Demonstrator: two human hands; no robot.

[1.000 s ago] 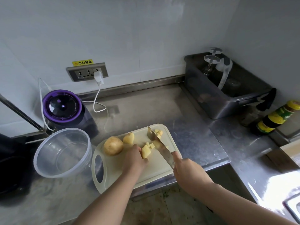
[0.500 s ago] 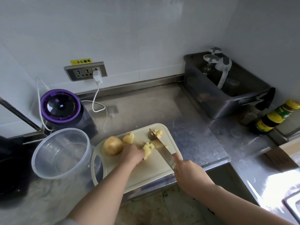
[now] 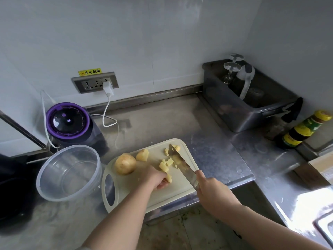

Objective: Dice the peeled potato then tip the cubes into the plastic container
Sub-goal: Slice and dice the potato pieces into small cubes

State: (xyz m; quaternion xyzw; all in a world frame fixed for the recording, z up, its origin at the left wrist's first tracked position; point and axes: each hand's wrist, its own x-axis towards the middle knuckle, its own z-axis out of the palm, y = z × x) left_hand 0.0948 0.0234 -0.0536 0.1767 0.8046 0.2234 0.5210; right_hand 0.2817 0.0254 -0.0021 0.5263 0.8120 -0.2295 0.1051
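Dicing on the cutting board (image 3: pixel 173 193), pinning a potato piece (image 3: pixel 168 178) under the curled left hand (image 3: pixel 155 177), gripping the knife (image 3: pixel 182 165) in the right hand (image 3: pixel 210 186). Best to cut evenly, blade clear of knuckles; plastic container (image 3: pixel 68 172) beside the board.

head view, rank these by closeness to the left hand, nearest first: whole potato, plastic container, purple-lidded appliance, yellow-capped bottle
From the left hand:
1. whole potato, just to its left on the board
2. plastic container, further left, off the board
3. purple-lidded appliance, back left by the wall
4. yellow-capped bottle, far right on the counter
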